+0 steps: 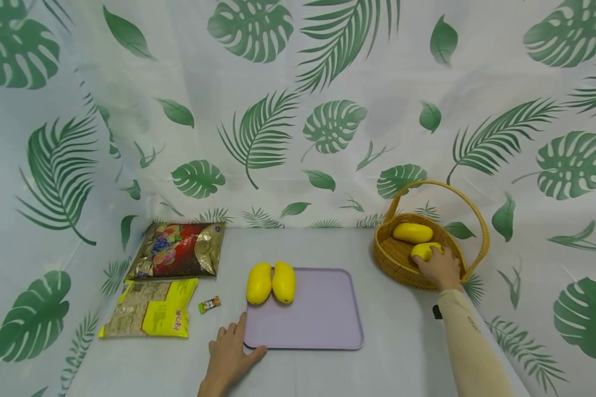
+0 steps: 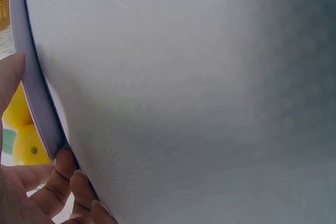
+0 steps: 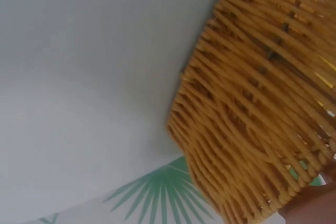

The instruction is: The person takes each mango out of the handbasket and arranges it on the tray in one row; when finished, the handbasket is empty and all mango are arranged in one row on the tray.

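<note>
In the head view my right hand reaches over the near rim of a wicker basket and grips a yellow mango, fingers curled over it. Another mango lies behind it in the basket. The right wrist view shows mostly the woven side, which hides the grip. My left hand touches the near left corner of a lilac tray, thumb at the front rim and fingers spread along the left side. Two mangoes, a left one and a right one, lie side by side on the tray's far left.
Left of the tray lie a red and gold fruit-print bag, a yellow packet and a small green wrapped snack. The basket's arched handle rises beside my right hand. A leaf-print curtain borders the white table.
</note>
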Demonstrator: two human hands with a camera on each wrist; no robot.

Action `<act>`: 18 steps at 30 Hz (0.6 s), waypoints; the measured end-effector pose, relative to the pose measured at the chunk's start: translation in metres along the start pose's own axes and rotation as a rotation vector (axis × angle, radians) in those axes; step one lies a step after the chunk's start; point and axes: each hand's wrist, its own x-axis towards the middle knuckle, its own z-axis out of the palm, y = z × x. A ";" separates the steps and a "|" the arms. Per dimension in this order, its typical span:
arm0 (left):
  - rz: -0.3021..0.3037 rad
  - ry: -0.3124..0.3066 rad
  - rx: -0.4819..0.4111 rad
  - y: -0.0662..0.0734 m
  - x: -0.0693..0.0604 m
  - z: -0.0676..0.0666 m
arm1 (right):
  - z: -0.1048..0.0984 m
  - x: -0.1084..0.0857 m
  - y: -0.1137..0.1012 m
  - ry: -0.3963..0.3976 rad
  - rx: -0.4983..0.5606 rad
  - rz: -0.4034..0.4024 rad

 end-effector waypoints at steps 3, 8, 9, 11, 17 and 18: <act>0.003 0.012 0.005 0.000 0.000 -0.002 | 0.000 0.005 0.001 -0.023 0.023 0.027; 0.004 0.022 0.005 -0.001 0.001 -0.002 | 0.000 0.010 0.004 -0.061 0.030 0.027; 0.006 0.019 0.003 -0.001 0.001 -0.002 | 0.000 0.010 0.006 -0.068 0.028 0.024; 0.002 0.008 -0.002 -0.001 0.002 0.000 | -0.002 0.011 0.008 -0.081 0.024 0.020; -0.008 -0.008 -0.010 -0.001 0.002 0.003 | -0.005 0.014 0.011 -0.130 0.034 0.017; -0.010 -0.008 -0.010 -0.001 0.002 0.003 | -0.005 0.015 0.011 -0.138 0.035 0.014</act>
